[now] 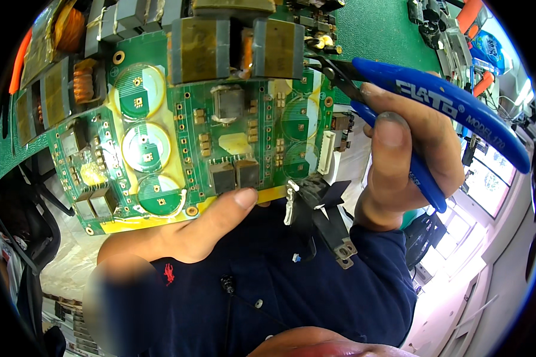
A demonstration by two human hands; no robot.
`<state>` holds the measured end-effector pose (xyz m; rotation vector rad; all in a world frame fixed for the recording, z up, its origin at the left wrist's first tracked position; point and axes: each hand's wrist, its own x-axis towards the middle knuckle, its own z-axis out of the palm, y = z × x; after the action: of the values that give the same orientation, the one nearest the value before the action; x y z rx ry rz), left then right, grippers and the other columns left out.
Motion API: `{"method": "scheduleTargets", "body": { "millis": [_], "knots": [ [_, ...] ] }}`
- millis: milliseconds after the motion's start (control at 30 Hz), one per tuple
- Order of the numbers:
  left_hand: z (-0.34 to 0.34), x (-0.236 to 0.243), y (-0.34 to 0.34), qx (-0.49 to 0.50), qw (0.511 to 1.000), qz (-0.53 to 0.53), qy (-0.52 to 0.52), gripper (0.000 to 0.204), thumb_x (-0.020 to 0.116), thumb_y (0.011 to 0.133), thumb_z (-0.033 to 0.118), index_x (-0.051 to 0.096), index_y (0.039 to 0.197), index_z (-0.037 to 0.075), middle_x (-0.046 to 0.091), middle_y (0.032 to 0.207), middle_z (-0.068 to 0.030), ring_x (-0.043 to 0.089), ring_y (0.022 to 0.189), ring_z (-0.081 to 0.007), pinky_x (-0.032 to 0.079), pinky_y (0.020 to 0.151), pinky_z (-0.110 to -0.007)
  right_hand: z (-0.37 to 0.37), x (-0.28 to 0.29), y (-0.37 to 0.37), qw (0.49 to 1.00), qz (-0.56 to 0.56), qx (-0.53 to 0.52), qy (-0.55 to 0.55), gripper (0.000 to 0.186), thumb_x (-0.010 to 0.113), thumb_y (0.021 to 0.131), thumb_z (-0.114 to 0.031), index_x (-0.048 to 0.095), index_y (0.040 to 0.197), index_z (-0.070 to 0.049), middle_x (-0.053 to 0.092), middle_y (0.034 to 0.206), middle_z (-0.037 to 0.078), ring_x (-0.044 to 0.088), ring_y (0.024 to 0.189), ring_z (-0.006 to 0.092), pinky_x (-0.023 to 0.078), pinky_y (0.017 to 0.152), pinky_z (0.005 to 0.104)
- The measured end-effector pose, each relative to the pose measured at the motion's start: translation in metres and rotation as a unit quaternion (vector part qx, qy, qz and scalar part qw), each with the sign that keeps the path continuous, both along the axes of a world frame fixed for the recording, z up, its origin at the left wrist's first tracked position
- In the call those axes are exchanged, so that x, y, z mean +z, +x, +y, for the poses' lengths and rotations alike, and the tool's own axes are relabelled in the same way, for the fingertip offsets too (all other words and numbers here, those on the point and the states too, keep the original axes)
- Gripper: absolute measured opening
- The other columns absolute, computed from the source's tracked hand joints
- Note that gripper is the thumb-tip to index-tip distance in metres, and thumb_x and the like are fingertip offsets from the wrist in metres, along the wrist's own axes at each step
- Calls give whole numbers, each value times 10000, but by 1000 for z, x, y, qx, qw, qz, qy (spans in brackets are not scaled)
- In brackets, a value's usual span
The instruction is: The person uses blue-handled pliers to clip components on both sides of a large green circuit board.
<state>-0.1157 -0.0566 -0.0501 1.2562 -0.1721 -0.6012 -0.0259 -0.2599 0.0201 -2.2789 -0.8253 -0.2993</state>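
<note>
My left hand (202, 229) grips a green circuit board (178, 119) along its yellow-edged near side, the thumb lying on top and the other fingers mostly hidden. On the board are round green pads, small chips and big taped transformers (199, 50). My right hand (414, 149) is closed around blue-handled flush cutters (446, 104). Their dark jaws (342, 77) reach the board's far right corner, beside a transformer; whether they touch anything there I cannot tell. By the near right corner hangs a black strip with a holed metal tab (342, 253), next to a white blob (290, 202).
Copper-wound coils (69, 30) and more taped transformers stand at the far left. A green mat (378, 33) lies beyond the board. Electronic parts (449, 50), orange pieces and a blue container (488, 50) sit at the far right. A dark chair (27, 220) is at left.
</note>
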Motion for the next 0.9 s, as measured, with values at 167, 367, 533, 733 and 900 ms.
{"method": "scheduleTargets", "body": {
  "millis": [167,367,533,733,900],
  "knots": [
    [-1,5,1,19,999,37,-22,404,382,905,288,541,1045,-56,607,958,-150,590,883,-231,457,796,-325,1,8,10,998,-8,42,-36,194,628,740,-145,645,774,45,666,772,125,597,642,144,468,622,245],
    [-8,0,-3,74,995,28,-59,251,462,891,173,590,983,-23,623,872,-114,605,792,-215,478,714,-301,3,5,9,997,-35,57,-26,203,590,756,-145,644,765,51,647,730,137,577,672,202,453,678,309],
    [-7,5,-2,61,998,14,-24,241,473,886,164,593,980,-23,623,889,-114,604,800,-212,478,716,-299,-9,-19,-4,999,-39,36,6,236,564,806,-206,638,818,18,595,759,119,509,727,222,420,638,338],
    [-5,-6,-11,86,996,-3,-29,167,537,864,94,630,953,-12,642,859,-98,619,748,-199,492,675,-285,-12,-44,-7,991,-114,67,30,192,669,694,-128,613,848,-27,592,726,45,472,682,197,379,609,341],
    [-4,-4,-11,100,994,14,-45,168,546,860,93,627,958,-16,644,860,-96,620,748,-193,492,676,-280,-13,-58,-15,988,-137,54,50,198,662,702,-132,609,862,-27,602,772,49,484,685,196,370,597,339]
  ]
}}
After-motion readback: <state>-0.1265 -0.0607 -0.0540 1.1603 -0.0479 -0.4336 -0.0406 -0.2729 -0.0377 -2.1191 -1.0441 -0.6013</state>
